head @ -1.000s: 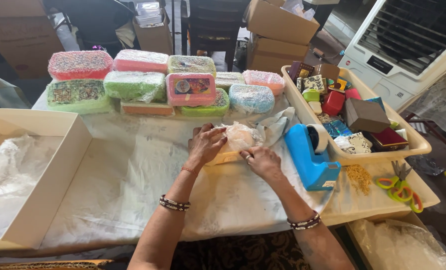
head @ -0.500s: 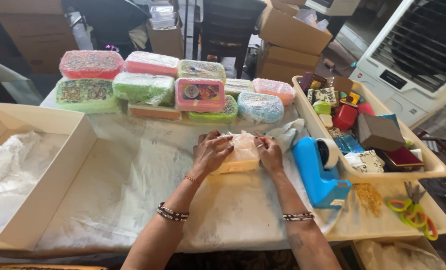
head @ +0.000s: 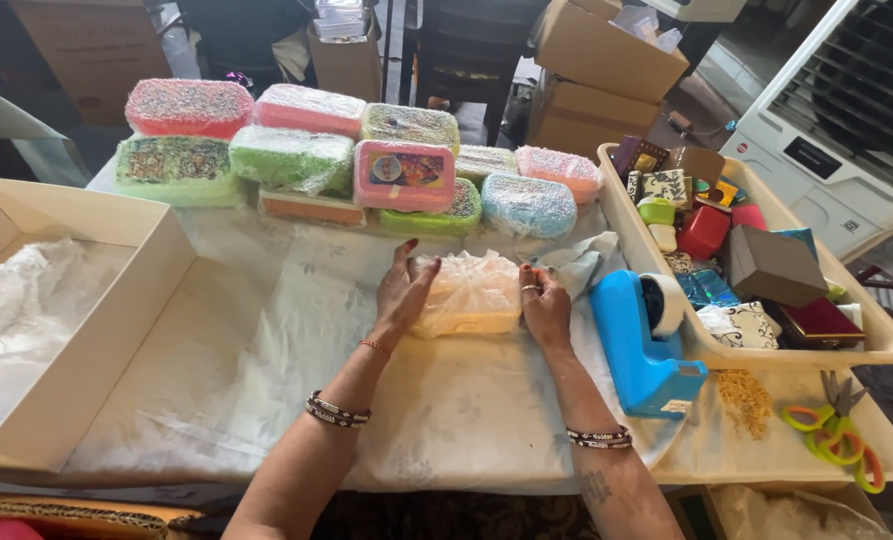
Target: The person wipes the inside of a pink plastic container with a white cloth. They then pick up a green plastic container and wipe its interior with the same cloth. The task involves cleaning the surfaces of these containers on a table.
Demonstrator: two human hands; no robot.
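Pale yellow rectangular box in clear bubble wrap, frame centre, pressed between flat-spread left hand and right hand, wrap thereby held closed.

Wrapped pastel boxes (table's far edge)

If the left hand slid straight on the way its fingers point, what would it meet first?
The left hand points away from the person, so it would probably meet the green box under the pink-lidded box, though depth is hard to judge.
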